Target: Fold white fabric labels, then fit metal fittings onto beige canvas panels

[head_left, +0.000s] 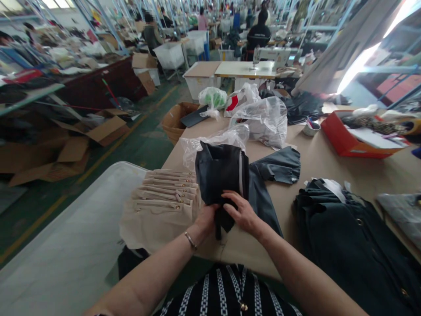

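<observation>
Both my hands grip a bundle of dark fabric pieces (221,173) held upright over the near edge of the brown table (332,160). My left hand (206,217), with a bracelet at the wrist, clasps the bundle's lower left side. My right hand (242,213) has its fingers curled over the bundle's bottom end. A stack of beige fabric pieces with small metal fittings (162,199) lies fanned out just left of my hands. More dark fabric (276,166) lies flat behind and right of the bundle.
A pile of dark green garments (348,237) sits at the right. Clear plastic bags (263,116), a red tray (351,136) and a small bowl (311,127) lie farther back. A white bin (66,245) stands at the left, cardboard boxes on the floor, people at sewing tables beyond.
</observation>
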Available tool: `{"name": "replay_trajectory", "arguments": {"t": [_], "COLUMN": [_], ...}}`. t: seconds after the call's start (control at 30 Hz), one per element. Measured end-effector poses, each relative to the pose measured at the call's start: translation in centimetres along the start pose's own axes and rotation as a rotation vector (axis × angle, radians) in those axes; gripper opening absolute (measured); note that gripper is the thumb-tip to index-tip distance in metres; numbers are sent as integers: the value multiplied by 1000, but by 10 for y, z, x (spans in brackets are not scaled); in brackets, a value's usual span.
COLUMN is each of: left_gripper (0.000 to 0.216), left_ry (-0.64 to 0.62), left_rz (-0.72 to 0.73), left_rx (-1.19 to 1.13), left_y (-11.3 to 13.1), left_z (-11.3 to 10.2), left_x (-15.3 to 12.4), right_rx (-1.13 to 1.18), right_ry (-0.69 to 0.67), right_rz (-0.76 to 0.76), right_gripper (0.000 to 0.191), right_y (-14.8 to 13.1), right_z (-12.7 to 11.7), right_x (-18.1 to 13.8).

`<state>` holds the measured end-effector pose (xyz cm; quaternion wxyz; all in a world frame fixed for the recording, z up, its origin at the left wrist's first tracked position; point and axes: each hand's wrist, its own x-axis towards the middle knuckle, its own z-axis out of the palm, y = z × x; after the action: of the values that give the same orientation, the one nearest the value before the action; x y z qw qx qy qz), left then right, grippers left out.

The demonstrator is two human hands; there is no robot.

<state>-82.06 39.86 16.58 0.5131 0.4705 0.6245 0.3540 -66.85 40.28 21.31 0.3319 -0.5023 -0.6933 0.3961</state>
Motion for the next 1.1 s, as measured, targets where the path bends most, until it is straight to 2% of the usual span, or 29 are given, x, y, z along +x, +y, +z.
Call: {"name": "replay_trajectory", "arguments": {"t": [0.13,0.23,0.3,0.37,0.43,0.5,0.63,0.73,0.83,0.9,0.97,1.03,1.07,1.1], "left_gripper": [31,35,27,16,12,17,28,19,12,15,20,23,22,20], "left_ry": [132,276,298,229,127,28,-197,-394,-479,-492,-469,-416,-388,-360], "left_rz": [-24,44,125,233,346,450,618,539,411,383,341,291,269,254], "left_rx": [70,163,226,280,331,381,521,685,667,597,508,415,370,329], "left_y": [-15,-14,-8,1,12,29,76,114,142,151,155,153,151,148], "left_z": [-36,-55,-57,-49,-35,-21,-8,-11,-17,-19,-19,-15,-10,-4], "left_x": [-17,-23,-22,-16,-8,1,18,26,30,29,24,16,11,6], "right_rx": [-123,-242,-315,-387,-460,-525,-622,-681,-735,-755,-652,-283,-54,148], "right_ry": [182,231,217,178,113,17,-192,-299,-330,-225,49,345,425,444], "right_rz": [264,418,465,478,479,450,229,25,-137,-229,-263,-139,-35,72], "right_gripper": [29,35,38,42,41,32,18,13,13,17,25,30,31,33], "right_y": [56,93,105,108,103,92,52,9,-35,-55,-62,-58,-53,-46], "right_z": [-4,-1,3,6,6,4,-12,-40,-77,-100,-115,-118,-114,-107], "right_x": [-6,-3,5,16,28,37,41,42,44,41,32,20,14,7]}}
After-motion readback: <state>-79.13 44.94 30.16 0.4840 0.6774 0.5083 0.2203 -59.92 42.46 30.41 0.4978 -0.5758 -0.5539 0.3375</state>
